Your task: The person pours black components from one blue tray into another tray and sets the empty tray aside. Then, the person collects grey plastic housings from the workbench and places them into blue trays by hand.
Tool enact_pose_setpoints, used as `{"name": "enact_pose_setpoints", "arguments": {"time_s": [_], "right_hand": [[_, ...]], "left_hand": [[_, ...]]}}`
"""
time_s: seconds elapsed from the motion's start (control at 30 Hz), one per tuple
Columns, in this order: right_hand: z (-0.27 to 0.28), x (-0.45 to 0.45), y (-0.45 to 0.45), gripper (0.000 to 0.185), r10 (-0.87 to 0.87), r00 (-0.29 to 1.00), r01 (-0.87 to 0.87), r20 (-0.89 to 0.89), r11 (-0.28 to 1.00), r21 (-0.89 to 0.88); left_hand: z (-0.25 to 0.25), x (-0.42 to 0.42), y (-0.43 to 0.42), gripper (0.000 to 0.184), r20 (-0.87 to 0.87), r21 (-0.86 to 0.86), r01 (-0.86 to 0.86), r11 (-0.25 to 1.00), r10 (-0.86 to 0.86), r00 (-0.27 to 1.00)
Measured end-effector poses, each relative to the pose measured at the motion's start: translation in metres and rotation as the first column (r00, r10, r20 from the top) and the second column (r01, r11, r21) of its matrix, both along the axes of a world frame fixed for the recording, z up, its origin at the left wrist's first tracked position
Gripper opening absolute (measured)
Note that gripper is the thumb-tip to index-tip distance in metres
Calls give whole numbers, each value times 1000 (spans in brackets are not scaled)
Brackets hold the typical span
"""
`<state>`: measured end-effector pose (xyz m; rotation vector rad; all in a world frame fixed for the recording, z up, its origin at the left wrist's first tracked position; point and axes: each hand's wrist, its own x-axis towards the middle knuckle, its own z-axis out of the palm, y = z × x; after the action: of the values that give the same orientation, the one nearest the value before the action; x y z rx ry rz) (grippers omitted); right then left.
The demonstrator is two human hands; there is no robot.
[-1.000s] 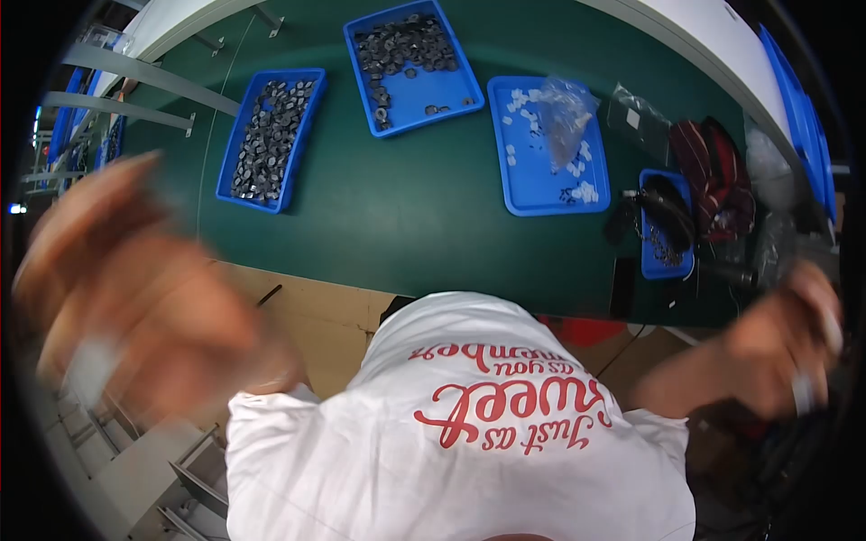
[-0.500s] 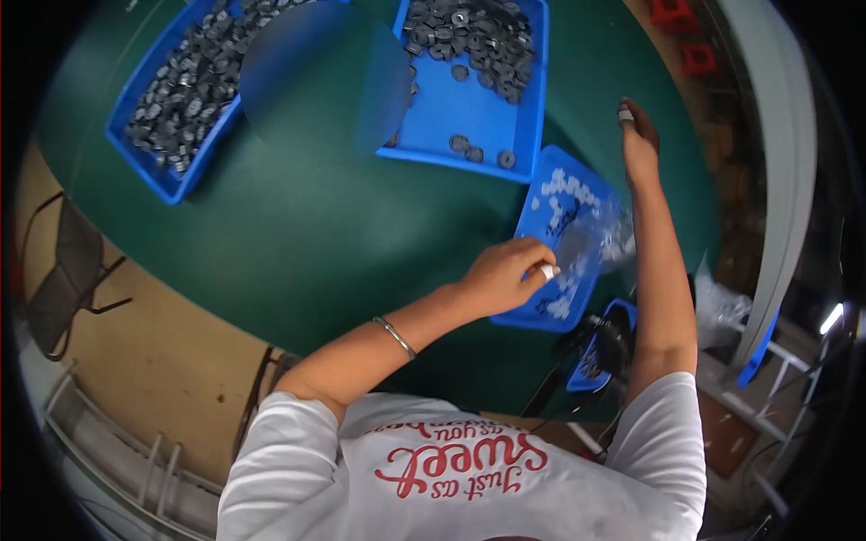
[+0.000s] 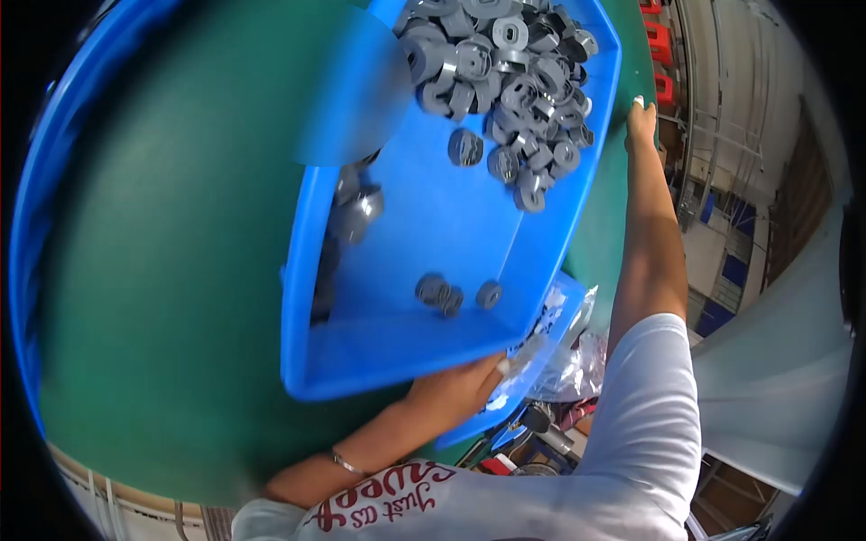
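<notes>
My left hand [image 3: 456, 395], with a bracelet at the wrist and a white wrap on one digit, is at the near rim of the large blue bin [image 3: 410, 356]. Its fingers pinch closed at a clear plastic bag [image 3: 577, 365], though the bin's wall hides part of them. Under the bag lies a smaller blue tray [image 3: 541, 365] with small white pieces. Beyond the bin's right side, my right hand [image 3: 642, 124] reaches far forward over the green table, a white-wrapped digit pointing up. It appears open, with nothing visible in it. Grey ring-shaped plastic parts [image 3: 532, 108] are heaped in the bin.
Another blue bin [image 3: 25, 270] curves along the left edge of the view. The green tabletop [image 3: 171, 270] lies between the bins. Red crates [image 3: 661, 45] stand past the table's far right edge. A blurred disc covers part of the upper middle.
The view has shifted, and the large bin now looks much nearer and covers part of the smaller tray. My left hand is now partly behind its rim. My right arm stays stretched forward.
</notes>
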<state>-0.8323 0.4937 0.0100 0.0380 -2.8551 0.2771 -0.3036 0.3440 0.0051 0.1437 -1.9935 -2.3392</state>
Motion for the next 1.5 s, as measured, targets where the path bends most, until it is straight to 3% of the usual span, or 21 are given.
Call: {"name": "enact_pose_setpoints", "arguments": {"time_s": [0.07,0.1,0.23,0.3,0.43,0.6,0.7,0.8,0.83,0.9,0.93,1.0,1.03,1.1,1.13,1.17,1.23,1.27,1.37,1.43,1.5], "right_hand": [[-7,-27,-8,57,46,999,-46,3,994,99],[-14,-34,-13,54,30,998,-24,-56,994,106],[-28,-86,1,58,-126,987,152,-102,941,302],[-28,-110,12,62,-148,988,153,-39,936,316],[-30,-152,37,49,74,997,-75,10,981,177],[-25,-124,25,34,-8,989,48,-146,961,272],[-23,-114,20,30,-81,985,127,-155,940,316],[-20,-109,24,32,-66,994,89,-91,953,288],[-19,-110,25,33,-41,998,51,-42,963,266],[-23,-111,35,34,2,1000,-4,10,983,181],[-22,-98,32,34,11,999,-1,-44,975,221],[-20,-59,13,34,-24,998,37,-62,977,211],[-20,-52,7,35,-51,996,72,-68,935,347],[-15,-28,-3,36,-52,997,70,-56,918,390],[-9,-17,-8,38,-44,999,34,13,901,433],[-6,-5,-12,38,-2,1000,-6,15,876,483],[0,15,-20,38,-12,996,-40,87,823,566],[4,24,-21,36,20,991,-95,134,808,581],[22,70,-19,28,215,969,-247,124,884,397],[57,143,-44,23,229,960,-231,160,973,-3],[85,213,-39,21,283,944,-198,170,896,-397]], "left_hand": [[-2,0,-3,20,10,-22,89,996,-88,996],[-1,2,-3,20,25,-38,182,983,-181,983],[1,1,-1,28,48,-174,277,945,-273,961],[-7,-6,3,28,19,-270,281,921,-287,958],[-19,-12,6,30,-47,-450,289,845,-345,937],[-18,-5,6,33,-140,-630,238,739,-409,902],[-16,3,1,35,-195,-730,171,661,-442,876],[-10,13,-4,36,-238,-811,93,577,-471,850],[-7,15,-4,36,-239,-812,87,578,-464,853],[0,13,-4,34,-70,-297,250,922,-282,957],[3,13,-2,34,-75,-299,248,922,-281,957],[3,13,2,32,23,-24,192,981,-192,981],[3,13,3,32,18,-27,191,981,-190,982],[3,13,2,30,82,-29,182,983,-179,980],[7,11,-3,41,144,73,331,941,-338,930],[8,10,-3,41,139,70,331,941,-338,931],[4,9,5,26,46,-77,17,997,-13,999],[3,9,7,25,40,-66,14,998,-12,999],[-1,9,7,32,27,-106,56,993,-54,998],[-3,4,6,27,-45,-82,34,996,-38,998],[-2,3,5,24,-98,-149,11,989,-26,995]]}}
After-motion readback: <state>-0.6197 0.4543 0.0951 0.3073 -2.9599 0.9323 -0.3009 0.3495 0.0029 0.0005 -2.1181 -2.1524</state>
